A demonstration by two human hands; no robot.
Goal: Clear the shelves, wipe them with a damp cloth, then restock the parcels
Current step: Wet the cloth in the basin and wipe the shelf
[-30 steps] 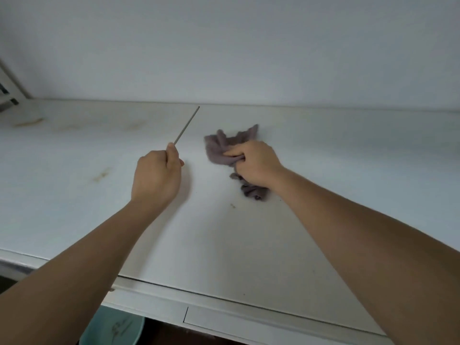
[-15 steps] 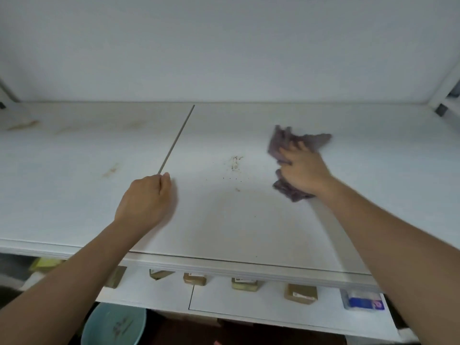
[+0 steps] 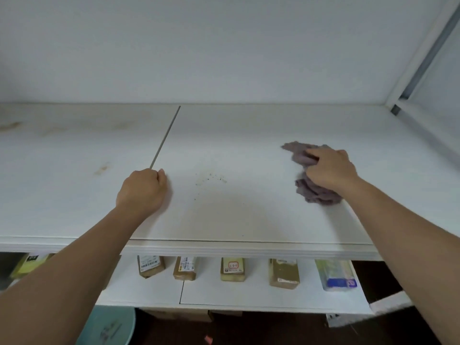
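Note:
A white shelf [image 3: 224, 220] stretches across the view, split by a dark seam. My right hand [image 3: 328, 168] grips a crumpled purple-grey cloth [image 3: 313, 192] pressed flat on the right part of the shelf. My left hand [image 3: 143, 189] rests on the shelf near the seam, fingers curled into a loose fist with nothing in it. A patch of dark crumbs [image 3: 210, 178] lies between the two hands. Several brown parcels [image 3: 185, 268] stand in a row on the lower shelf [image 3: 249, 295].
Brownish stains [image 3: 102, 168] mark the left half of the shelf. A white upright post [image 3: 418, 56] rises at the right corner, with the wall close behind. A blue-and-white packet [image 3: 336, 275] sits on the lower shelf. A teal basin [image 3: 109, 327] stands below.
My right hand has swept the cloth from beside the seam to the right end of the shelf, leaving crumbs uncovered. The view has dropped, showing the lower shelf. My left hand stays put.

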